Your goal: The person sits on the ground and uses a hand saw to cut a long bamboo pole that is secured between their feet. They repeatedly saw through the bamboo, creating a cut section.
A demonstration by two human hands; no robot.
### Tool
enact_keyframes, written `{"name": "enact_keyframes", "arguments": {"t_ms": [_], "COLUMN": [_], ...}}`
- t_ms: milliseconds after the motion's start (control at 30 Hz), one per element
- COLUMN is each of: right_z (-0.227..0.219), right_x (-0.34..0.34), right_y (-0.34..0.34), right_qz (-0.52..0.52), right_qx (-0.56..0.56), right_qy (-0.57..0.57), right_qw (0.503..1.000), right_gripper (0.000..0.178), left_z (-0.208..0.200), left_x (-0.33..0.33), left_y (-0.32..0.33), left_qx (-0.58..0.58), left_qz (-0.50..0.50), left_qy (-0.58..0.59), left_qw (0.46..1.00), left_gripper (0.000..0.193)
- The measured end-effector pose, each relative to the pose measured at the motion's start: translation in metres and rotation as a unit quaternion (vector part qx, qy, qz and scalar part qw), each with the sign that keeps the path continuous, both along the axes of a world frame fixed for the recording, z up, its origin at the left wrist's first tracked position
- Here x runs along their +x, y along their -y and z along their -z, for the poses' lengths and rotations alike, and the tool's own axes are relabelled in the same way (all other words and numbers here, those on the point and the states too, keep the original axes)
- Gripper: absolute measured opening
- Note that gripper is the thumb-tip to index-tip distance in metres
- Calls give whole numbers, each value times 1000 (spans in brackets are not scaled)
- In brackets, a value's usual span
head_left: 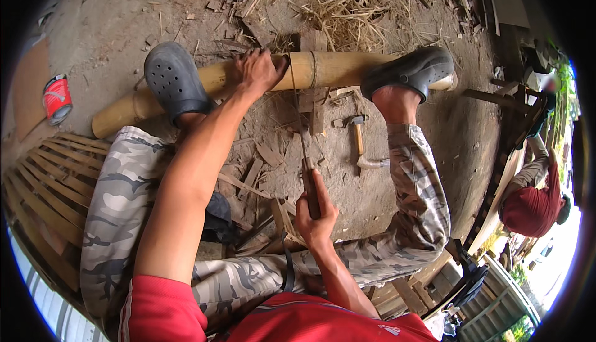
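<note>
A thick yellow bamboo pole (338, 69) lies crosswise in front of me, resting over a wooden block (312, 41). My left hand (259, 72) grips it from above, just left of a saw blade. With my right hand (316, 210) I hold the wooden handle of a handsaw (310, 188). Its thin blade points away from me and crosses the bamboo near a dark node ring. How deep the blade sits in the bamboo I cannot tell. My feet, in a grey left clog (176, 81) and a grey right clog (410, 72), press on the pole at either side.
On the dirt floor beyond the saw lie a hammer (358, 132) and a curved metal blade (372, 163). Straw (351, 10) and wood scraps litter the far side. A red can (58, 99) and a slatted bamboo piece (53, 174) are at left. Another person (532, 208) sits far right.
</note>
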State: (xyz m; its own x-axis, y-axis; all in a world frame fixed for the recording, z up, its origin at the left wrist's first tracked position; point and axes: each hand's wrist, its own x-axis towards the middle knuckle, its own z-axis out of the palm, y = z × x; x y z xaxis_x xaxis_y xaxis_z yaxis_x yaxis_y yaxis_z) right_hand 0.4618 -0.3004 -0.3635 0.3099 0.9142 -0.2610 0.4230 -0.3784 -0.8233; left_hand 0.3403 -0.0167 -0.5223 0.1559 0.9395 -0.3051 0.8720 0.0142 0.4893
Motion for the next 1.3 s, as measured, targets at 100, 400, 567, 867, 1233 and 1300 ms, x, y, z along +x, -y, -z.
{"name": "enact_keyframes", "arguments": {"t_ms": [100,400,567,867,1233,1300], "right_z": [37,21,1,-20,-39,-20], "right_x": [-4,-10,-3,0,9,9], "right_y": [-66,-13,8,-5,-23,-21], "right_qz": [1,-3,24,5,15,-13], "right_qx": [76,76,2,6,-90,10], "right_qy": [46,39,57,-33,-118,-58], "right_qw": [996,996,998,999,989,998], "right_gripper": [57,58,61,52,52,52], "left_z": [20,35,3,2,15,15], "left_x": [0,6,18,11,9,10], "left_y": [1,9,3,9,11,8], "left_qx": [-41,63,-12,20,52,74], "left_qz": [-8,-43,-1,42,-5,-1], "left_qy": [42,59,13,-32,-61,-44], "left_qw": [998,995,1000,998,997,996], "left_gripper": [65,46,61,61,51,44]}}
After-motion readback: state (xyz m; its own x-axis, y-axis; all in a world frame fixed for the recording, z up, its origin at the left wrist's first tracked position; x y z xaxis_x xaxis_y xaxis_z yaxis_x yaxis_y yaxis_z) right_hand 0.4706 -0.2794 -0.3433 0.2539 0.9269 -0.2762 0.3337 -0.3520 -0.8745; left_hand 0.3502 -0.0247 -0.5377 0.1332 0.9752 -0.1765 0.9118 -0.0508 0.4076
